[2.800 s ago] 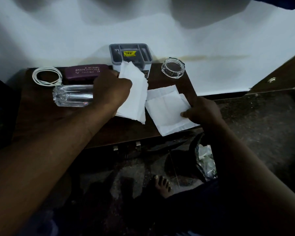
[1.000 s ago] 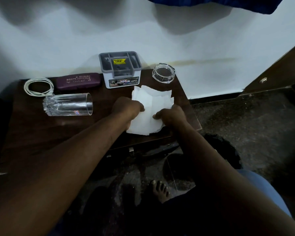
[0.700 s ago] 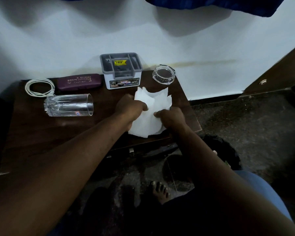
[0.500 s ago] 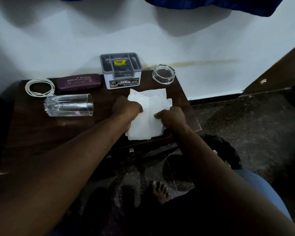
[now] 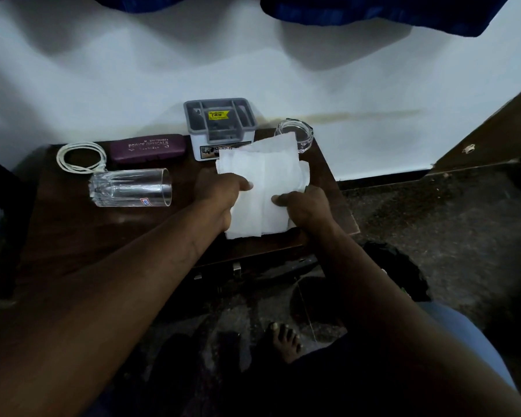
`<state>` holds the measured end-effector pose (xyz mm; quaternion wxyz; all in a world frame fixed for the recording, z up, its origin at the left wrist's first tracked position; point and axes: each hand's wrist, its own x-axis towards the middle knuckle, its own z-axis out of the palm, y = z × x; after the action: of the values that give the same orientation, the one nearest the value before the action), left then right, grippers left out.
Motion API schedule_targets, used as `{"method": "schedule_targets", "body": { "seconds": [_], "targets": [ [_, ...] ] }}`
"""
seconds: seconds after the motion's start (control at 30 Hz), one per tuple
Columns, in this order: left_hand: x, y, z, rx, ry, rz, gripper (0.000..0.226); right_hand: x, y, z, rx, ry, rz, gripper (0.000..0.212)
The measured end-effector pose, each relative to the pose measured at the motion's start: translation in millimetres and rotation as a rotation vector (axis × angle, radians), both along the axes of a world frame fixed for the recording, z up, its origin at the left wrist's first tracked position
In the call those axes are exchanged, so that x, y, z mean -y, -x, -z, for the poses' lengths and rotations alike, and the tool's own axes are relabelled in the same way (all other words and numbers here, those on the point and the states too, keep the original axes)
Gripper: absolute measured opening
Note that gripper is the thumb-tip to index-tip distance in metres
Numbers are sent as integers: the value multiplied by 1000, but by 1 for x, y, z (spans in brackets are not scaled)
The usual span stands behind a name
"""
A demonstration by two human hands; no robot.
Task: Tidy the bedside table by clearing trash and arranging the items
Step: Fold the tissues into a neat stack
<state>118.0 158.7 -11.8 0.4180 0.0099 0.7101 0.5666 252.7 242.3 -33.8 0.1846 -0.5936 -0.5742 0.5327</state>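
Note:
A stack of white tissues [image 5: 265,182] is held over the right part of the dark wooden bedside table [image 5: 73,233]. My left hand [image 5: 220,194] pinches the stack's left edge, thumb on top. My right hand [image 5: 304,206] grips its right edge, thumb on top. The far end of the tissues rises and covers the front of the grey-and-white organiser box [image 5: 220,121] and part of the glass ashtray [image 5: 298,135].
A clear drinking glass [image 5: 130,188] lies on its side at the left. Behind it are a coiled white cable [image 5: 80,156] and a maroon spectacle case [image 5: 148,147]. A black trash bag [image 5: 394,272] sits on the floor right of the table. My bare foot [image 5: 285,341] is below.
The two separate tissues have been brought together into one stack held by both hands. In the last half second its far end has lifted toward the organiser box.

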Motion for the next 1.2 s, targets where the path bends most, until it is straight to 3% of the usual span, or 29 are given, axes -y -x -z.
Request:
{"method": "schedule_targets", "body": {
  "seconds": [0.17, 0.3, 0.4, 0.6, 0.67, 0.87, 1.2],
  "targets": [
    [2, 0, -6, -56, -79, -91, 70, 6, 3, -1, -3, -6, -18, 40],
    [3, 0, -9, -171, -110, -78, 64, 9, 5, -4, -108, 30, -30, 20],
    [4, 0, -12, -268, -178, -77, 65, 11, 11, -9, -190, -66, -7, 16],
    [3, 12, -24, -598, -424, -94, 76, 19, 21, -23, -287, -276, 98, 38],
    [6, 15, -17, -575, -450, -41, 80, 22, 22, -20, -278, -282, 71, 42],
    [13, 9, 29, -293, -263, -47, 37, 30, 17, 4, -55, -294, -53, 19],
    [7, 8, 9, -589, -357, -30, 28, 35, 27, -5, -173, -399, 28, 27]
  ]
}}
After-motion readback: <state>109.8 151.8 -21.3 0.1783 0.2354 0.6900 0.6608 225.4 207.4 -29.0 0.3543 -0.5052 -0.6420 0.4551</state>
